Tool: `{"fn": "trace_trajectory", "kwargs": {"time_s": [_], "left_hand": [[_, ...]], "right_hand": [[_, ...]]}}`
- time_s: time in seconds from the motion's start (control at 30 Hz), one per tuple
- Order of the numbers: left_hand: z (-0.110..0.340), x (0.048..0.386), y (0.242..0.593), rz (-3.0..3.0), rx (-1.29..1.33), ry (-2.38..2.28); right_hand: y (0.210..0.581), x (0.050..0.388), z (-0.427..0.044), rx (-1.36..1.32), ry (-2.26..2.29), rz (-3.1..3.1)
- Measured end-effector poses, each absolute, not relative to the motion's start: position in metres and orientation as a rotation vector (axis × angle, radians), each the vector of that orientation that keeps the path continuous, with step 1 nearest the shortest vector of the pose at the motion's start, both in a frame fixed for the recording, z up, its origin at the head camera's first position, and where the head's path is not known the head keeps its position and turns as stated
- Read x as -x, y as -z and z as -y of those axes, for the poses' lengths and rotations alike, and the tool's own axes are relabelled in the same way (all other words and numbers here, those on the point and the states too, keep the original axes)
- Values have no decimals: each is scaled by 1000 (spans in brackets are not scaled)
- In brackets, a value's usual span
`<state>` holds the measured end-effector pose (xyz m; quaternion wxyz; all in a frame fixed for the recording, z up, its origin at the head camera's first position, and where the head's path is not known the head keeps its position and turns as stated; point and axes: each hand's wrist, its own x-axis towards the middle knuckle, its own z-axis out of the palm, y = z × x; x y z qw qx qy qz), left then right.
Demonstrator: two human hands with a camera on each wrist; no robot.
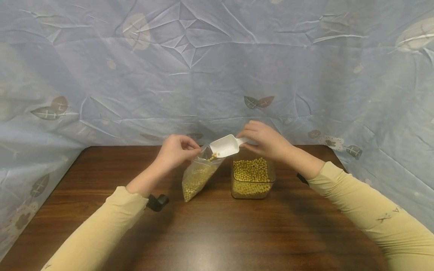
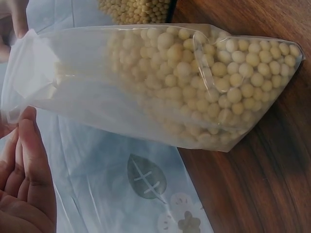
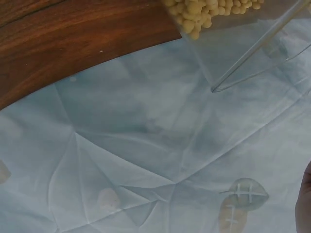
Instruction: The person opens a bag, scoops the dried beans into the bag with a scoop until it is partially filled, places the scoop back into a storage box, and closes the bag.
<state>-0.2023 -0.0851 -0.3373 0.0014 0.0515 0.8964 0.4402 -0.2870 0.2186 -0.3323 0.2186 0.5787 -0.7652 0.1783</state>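
A clear plastic bag (image 1: 203,171) partly filled with yellow soybeans (image 2: 252,73) slants on the table, its lower corner on the wood. My left hand (image 1: 174,150) pinches the bag's upper rim between thumb and fingers. In my right hand (image 1: 266,141) is the handle of a white scoop (image 1: 226,146), tipped leftward with its lip at the bag's mouth. A few beans lie at that lip and just inside the bag. Beside the bag, below the right hand, stands a clear container (image 1: 249,196) holding many soybeans. In the right wrist view, only an edge of the right hand (image 3: 304,204) appears.
The brown wooden table (image 1: 203,241) extends toward the front. A pale blue patterned cloth (image 1: 217,82) hangs close behind it and along both sides. A black strap piece (image 1: 157,202) sticks out from the left wrist.
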Motion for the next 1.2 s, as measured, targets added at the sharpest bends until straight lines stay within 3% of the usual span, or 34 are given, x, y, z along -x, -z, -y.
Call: {"fn": "trace_trajectory", "kwargs": {"time_s": [0.7,1.2], "left_hand": [[90,201,335,-2812,-159,-1383],[87,201,337,-2831,-161,-1367]], "right_hand": [[311,294,-276,-1497,-462,2592],[332,301,-270,-1713,-340,2720]]}}
